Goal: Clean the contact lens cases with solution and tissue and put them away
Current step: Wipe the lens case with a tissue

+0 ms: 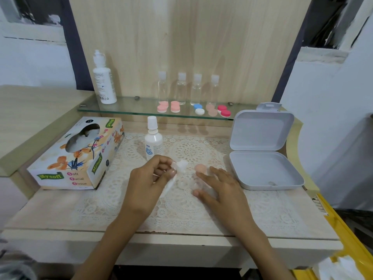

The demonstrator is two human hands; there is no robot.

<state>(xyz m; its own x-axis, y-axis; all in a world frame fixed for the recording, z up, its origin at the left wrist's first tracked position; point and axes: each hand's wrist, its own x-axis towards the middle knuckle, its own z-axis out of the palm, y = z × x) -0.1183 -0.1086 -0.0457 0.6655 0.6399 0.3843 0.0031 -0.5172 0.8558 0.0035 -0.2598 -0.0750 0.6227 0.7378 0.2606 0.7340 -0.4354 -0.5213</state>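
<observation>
**Clear case lies between the hands, right hand nearer**

The clear case [186,183] lies flat on the lace mat [262,205], with its long axis running roughly 9 to 3. It is hard to pick out against the lace. A peach cap [200,168] sits loose just past the case's right end, at 12 o'clock from it.

The right hand [220,188] comes in from 4 o'clock with its fingers straight and spread. The index tip and thumb tip sit on either side of the case's right end. It grips nothing, and I cannot tell if the tips touch the plastic.

The left hand [149,182] is at 9 o'clock of the case with its fingers curled. It pinches a wad of tissue [182,165] that pokes out toward 2 o'clock, near the case's far left edge.

Judging by this, the right hand is the nearer one and is placed to steady the case. The tissue would then need to travel toward 5 o'clock to reach a well.

The open box [262,168] waits at 3 o'clock, beyond the right hand. The bottle [153,142] stands at 11 o'clock.
</observation>
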